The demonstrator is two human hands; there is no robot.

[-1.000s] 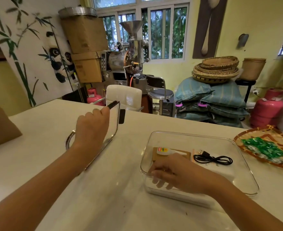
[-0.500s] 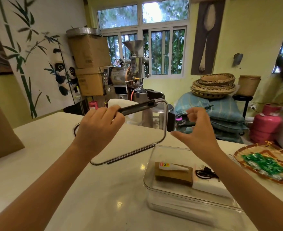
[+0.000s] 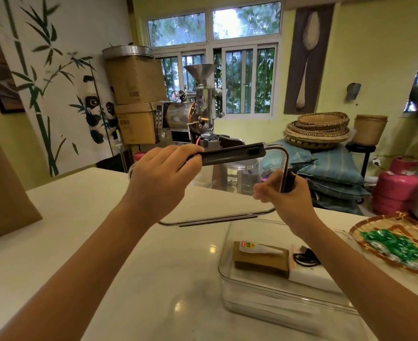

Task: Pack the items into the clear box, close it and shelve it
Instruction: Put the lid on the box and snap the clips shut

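Note:
The clear box stands open on the white counter at the lower right. Inside lie a brown block with a small glue tube on top, a coiled black cable and a flat white item. I hold the clear lid up in the air, tilted, behind and left of the box. My left hand grips its top edge by the dark clasp. My right hand grips the clasp on the lid's right edge.
A woven tray with green wrapped sweets sits on the counter at the right edge. A brown cardboard piece leans at the far left. Behind the counter are a roasting machine, stacked boxes, sacks and pink gas cylinders.
My left hand lifted the lid off the counter and swung it up and to the right. My right hand left the box, rose, and took hold of the lid's right edge.

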